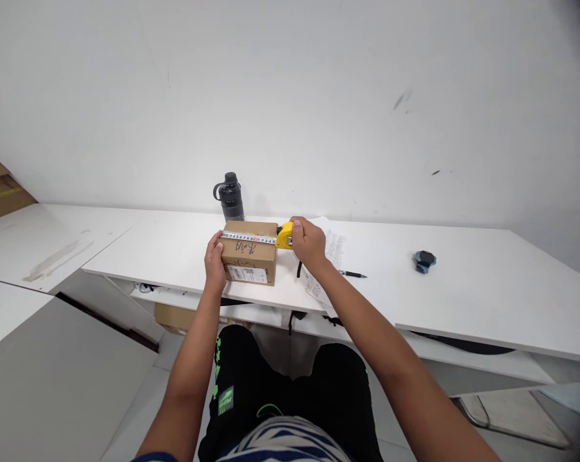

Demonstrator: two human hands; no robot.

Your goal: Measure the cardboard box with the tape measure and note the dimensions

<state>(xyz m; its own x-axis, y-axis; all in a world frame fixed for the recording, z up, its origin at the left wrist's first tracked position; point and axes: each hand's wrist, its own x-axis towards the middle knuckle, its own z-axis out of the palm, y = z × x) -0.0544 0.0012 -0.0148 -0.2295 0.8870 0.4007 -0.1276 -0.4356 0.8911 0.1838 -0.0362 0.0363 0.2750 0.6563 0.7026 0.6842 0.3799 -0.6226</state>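
One shirt (283, 444), two hands' fingers (215, 239) (298, 225), one tape measure (283, 236) across one box (249, 255)

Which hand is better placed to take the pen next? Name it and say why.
Probably the right hand: it holds the yellow tape measure and is nearer the pen, though it would have to let go first. The left hand is at the left end of the cardboard box, farther away.

And this was an office, or a plain workroom: white desks (487, 276) lined a scuffed wall (290, 115), papers (337, 247) and a pen (355, 274) lay on top, a shelf (265, 314) ran beneath, and a carton (4, 196) sat far left!
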